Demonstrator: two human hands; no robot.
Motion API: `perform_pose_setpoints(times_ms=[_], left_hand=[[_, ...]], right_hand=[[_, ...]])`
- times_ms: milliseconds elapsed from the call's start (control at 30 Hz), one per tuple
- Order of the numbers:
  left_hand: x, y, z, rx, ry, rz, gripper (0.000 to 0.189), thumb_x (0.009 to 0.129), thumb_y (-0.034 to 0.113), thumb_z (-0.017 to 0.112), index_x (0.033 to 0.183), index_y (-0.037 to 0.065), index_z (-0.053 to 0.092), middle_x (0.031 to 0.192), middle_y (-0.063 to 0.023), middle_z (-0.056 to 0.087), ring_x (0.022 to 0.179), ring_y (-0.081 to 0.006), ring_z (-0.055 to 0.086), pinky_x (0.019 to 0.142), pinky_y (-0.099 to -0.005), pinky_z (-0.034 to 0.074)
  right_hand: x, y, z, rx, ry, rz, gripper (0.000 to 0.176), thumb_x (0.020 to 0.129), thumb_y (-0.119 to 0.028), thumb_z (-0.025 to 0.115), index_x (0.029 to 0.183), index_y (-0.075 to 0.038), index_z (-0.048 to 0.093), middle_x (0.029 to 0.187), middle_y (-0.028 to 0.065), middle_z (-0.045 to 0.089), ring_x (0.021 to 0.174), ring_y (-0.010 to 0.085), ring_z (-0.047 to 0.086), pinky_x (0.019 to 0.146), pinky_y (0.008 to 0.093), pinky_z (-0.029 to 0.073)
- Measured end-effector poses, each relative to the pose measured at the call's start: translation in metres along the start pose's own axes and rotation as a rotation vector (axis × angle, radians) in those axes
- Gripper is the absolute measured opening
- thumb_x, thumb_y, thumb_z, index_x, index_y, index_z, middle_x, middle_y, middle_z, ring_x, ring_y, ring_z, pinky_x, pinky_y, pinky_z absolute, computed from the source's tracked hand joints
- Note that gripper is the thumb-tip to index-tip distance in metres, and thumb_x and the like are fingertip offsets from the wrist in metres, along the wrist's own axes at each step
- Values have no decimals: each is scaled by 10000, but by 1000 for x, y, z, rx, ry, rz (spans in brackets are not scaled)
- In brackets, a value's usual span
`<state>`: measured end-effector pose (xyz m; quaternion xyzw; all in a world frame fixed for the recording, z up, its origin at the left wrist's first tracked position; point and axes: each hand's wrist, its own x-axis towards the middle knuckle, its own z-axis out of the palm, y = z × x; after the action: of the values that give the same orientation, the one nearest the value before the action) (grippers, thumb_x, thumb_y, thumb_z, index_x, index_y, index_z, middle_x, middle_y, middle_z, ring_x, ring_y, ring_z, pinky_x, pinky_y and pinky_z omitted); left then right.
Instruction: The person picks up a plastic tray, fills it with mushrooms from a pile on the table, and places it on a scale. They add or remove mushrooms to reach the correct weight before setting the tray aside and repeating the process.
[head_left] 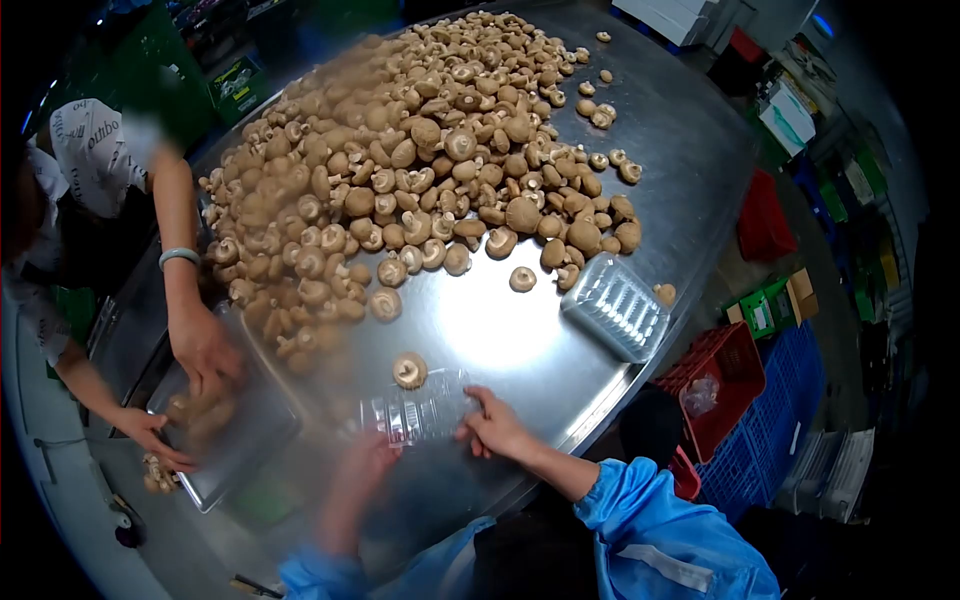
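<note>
A clear plastic tray (425, 410) is held between my hands near the table's front edge. My right hand (493, 424) grips its right end, index finger along the side and the other fingers curled. My left hand (365, 462) looks hazy, its fingers closed at the tray's lower left corner. Just beyond the tray, a single shiitake mushroom (409, 370) sits stem side up on the metal table (455, 320). A large heap of shiitake mushrooms (400, 150) covers the far and left parts of the table.
A stack of clear trays (617, 307) lies at the table's right edge. On the left, another person's hands (205, 350) work over a metal-rimmed tray (250, 440) with mushrooms. Red crates (715, 375) and a blue crate (765, 430) stand on the floor at right.
</note>
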<state>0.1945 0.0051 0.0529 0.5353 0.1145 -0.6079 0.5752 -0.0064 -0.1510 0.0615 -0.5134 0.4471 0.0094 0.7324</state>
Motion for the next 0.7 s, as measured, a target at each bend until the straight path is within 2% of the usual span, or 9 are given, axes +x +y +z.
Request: perform_pose_setpoints(times_ms=[67,133,200,267,300,333,400,500,700], left_hand=[[26,27,19,132,-38,65,368,922,-26,475,1273,-69,375,1136,-287,604,831,-293,676,709,-328,597],[74,50,33,-4,-65,99,415,909,-46,484,1297,-80,340,1161,-305,586,827,-305,678,713,-324,598],[117,77,56,156,-13,188,426,905,-50,489,1300,-88,336,1119,-294,606,740,-271,675,630,-292,590],[150,108,86,133,-11,272,410,906,-48,490,1288,-98,351,1080,-277,626,619,-230,641,533,-271,561],[166,124,108,212,124,257,393,897,-60,485,1273,-101,375,1052,-251,640,540,-204,595,476,-269,530],[179,138,114,162,62,307,396,866,-105,452,1259,-98,402,1025,-238,644,546,-212,595,481,-262,529],[202,150,133,111,17,365,386,824,-154,389,1203,-98,428,936,-224,636,524,-226,579,456,-273,513],[220,159,149,154,31,415,369,818,-163,367,1172,-85,438,874,-192,609,501,-230,563,422,-287,481],[215,136,143,160,37,532,388,850,-144,366,1212,-22,434,851,-164,584,513,-232,586,390,-270,438]], right_hand=[[31,-13,-8,54,129,-50,528,916,-35,405,1433,-29,298,808,143,660,423,137,505,362,272,400],[65,-37,-19,156,184,-77,495,921,-23,374,1414,-11,329,800,163,647,396,139,473,352,278,387],[108,-52,-35,212,252,-176,470,916,-26,375,1385,-3,370,733,151,639,405,138,494,354,286,397],[144,-80,-52,233,306,-191,449,917,-13,360,1363,6,401,716,144,634,409,131,496,356,278,393],[157,-95,-56,151,349,-251,449,915,-17,365,1361,8,404,700,134,631,409,136,501,361,288,393],[168,-113,-60,116,389,-280,431,913,-21,378,1340,16,425,688,131,633,415,150,521,373,303,404],[202,-133,-73,48,522,-421,369,911,-10,386,1268,26,474,639,132,612,421,179,550,386,323,425],[220,-150,-86,-24,508,-341,316,938,-7,375,1239,15,469,631,126,593,433,174,555,368,327,434],[206,-128,-74,263,501,-460,221,977,-72,382,1148,34,472,620,114,554,440,182,557,370,317,469]])
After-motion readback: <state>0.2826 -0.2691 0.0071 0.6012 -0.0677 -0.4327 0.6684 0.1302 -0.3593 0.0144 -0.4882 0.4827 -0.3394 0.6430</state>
